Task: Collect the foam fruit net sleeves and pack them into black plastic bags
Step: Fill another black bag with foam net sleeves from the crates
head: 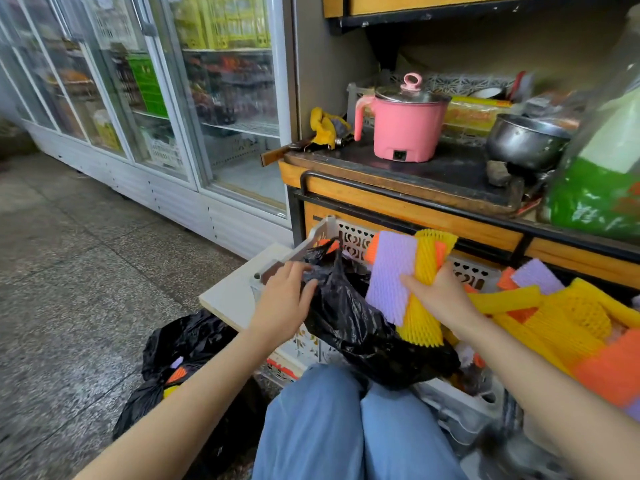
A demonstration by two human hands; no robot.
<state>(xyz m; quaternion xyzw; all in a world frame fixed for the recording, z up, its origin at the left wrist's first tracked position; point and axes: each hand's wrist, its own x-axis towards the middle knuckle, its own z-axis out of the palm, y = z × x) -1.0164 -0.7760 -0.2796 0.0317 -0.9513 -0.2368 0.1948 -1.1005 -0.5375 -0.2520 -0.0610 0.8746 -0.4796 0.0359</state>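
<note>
floor bag (180,362) stuffed, far left | left grip (282,299) pinches black bag (349,320) rim at crate (325,230) left edge | right grip (443,299) clamps sleeve bundle (412,282), long axis upright, touching bag's right side; likely goes left-down into mouth | loose sleeves (571,317) right

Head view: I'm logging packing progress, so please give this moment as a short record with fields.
left hand: holds the rim of the black bag
right hand: grips a sleeve bundle, purple and yellow, beside the bag's opening
loose sleeves: yellow, orange and purple, piled to the right
white crate: behind the bag
floor bag: black, at left, sleeves showing inside
pink pot: lidded, on the counter
</note>
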